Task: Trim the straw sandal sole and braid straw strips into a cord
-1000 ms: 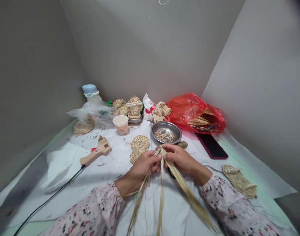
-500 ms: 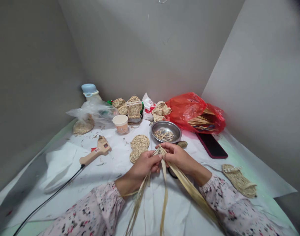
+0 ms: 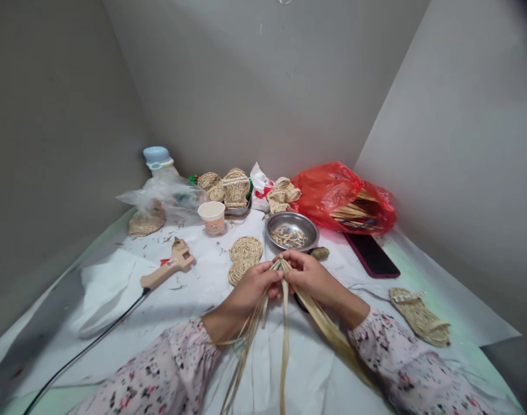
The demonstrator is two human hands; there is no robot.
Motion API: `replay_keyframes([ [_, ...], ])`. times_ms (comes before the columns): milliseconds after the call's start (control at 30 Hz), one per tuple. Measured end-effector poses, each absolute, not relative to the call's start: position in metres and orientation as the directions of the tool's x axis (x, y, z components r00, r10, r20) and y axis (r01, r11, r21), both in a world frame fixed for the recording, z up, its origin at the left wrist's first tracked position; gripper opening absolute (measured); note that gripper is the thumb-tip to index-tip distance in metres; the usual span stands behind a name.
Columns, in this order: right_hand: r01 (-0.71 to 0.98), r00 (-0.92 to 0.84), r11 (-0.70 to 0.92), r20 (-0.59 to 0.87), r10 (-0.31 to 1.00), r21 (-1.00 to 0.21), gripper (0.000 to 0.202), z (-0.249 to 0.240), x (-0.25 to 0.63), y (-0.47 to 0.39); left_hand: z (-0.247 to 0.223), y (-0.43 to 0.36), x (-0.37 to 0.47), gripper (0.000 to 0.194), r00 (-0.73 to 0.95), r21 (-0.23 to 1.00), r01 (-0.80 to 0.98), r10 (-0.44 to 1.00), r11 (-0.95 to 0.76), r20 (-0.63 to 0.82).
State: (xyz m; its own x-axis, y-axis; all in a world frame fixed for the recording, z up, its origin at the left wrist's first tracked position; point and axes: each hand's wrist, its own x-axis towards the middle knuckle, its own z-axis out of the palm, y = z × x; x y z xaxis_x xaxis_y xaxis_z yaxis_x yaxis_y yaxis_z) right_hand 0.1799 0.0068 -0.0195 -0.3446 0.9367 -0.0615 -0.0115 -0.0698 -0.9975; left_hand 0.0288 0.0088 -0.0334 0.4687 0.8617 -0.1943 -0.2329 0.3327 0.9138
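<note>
Grip closed on fibre at both sides: the left hand (image 3: 258, 279) pinches a thin spread of strands (image 3: 241, 369), the right hand (image 3: 309, 278) a thicker bundle (image 3: 332, 328). All meet at a gathered tip (image 3: 281, 258) standing just above the fingers, in front of the metal bowl (image 3: 269, 241). Between the hands one flat strand (image 3: 284, 346) hangs toward the white-covered surface (image 3: 194, 357).

To do this well, I judge: pinch close under the tip, pull evenly from both sides, lay each strand flat — no twist — and keep that middle one clear of the rest. The loose tails look ready to tangle.

Against half a second ago: hands hardly shifted; the middle strand, then swung rightward, now hangs nearly straight. The tip looks unchanged.
</note>
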Motion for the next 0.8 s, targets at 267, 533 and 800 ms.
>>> replay_keyframes([
  [267, -0.023, -0.343, -0.044, -0.034, 0.939, -0.999, 0.023, -0.0234, 0.1907, 0.0080, -0.0325, 0.0076, 0.0293, 0.018, 0.485, 0.894, -0.262, 0.851, 0.362, -0.203],
  [533, -0.045, -0.300, -0.061, -0.044, 0.953, -0.997, 0.023, -0.0255, 0.1844, 0.0084, -0.0280, 0.0062, 0.0291, 0.018, 0.495, 0.902, -0.211, 0.837, 0.376, -0.233],
  [800, 0.003, -0.217, -0.005, -0.005, 0.976, -1.000, 0.021, -0.0221, 0.1853, 0.0089, -0.0255, 0.0057, 0.0271, 0.016, 0.533, 0.879, -0.227, 0.809, 0.420, -0.249],
])
